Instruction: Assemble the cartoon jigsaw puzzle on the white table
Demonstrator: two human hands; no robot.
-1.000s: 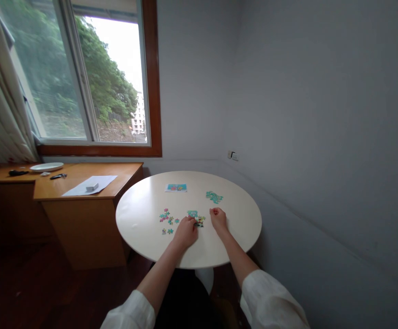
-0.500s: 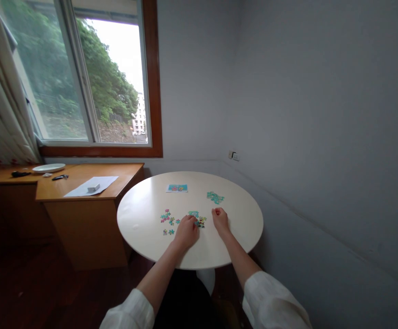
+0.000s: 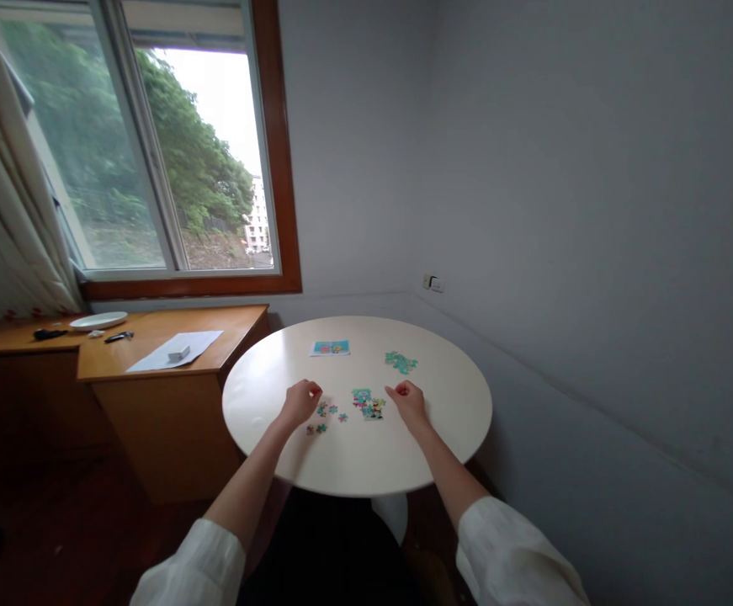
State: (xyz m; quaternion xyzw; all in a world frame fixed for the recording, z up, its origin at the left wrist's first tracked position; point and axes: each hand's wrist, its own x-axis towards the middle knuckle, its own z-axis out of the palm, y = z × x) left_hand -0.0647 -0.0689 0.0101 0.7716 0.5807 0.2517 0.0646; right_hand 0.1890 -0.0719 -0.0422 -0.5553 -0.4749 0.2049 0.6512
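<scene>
On the round white table (image 3: 341, 467), my left hand (image 3: 300, 402) is over the loose jigsaw pieces (image 3: 321, 410) on the left and covers part of them. Its fingers are curled closed, and whatever they may hold is hidden. Between my hands lies a joined patch of jigsaw pieces (image 3: 368, 404), teal at the top with darker and yellow parts below. My right hand (image 3: 409, 402) is just right of that patch, thumb and fingers pinched together. I cannot make out what is in the pinch. Beyond the right hand sits a heap of green-teal jigsaw pieces (image 3: 401, 363).
A small teal picture card (image 3: 330, 348) lies at the back of the table. On the left, a wooden desk (image 3: 246, 316) bears a white sheet (image 3: 199, 343), a small white box (image 3: 178, 353) and a white plate (image 3: 98, 321). Walls rise behind and to the right.
My left hand has moved left from the joined patch to the loose pieces, uncovering the patch. My right hand stays beside it, still pinched. The view has shifted slightly.
</scene>
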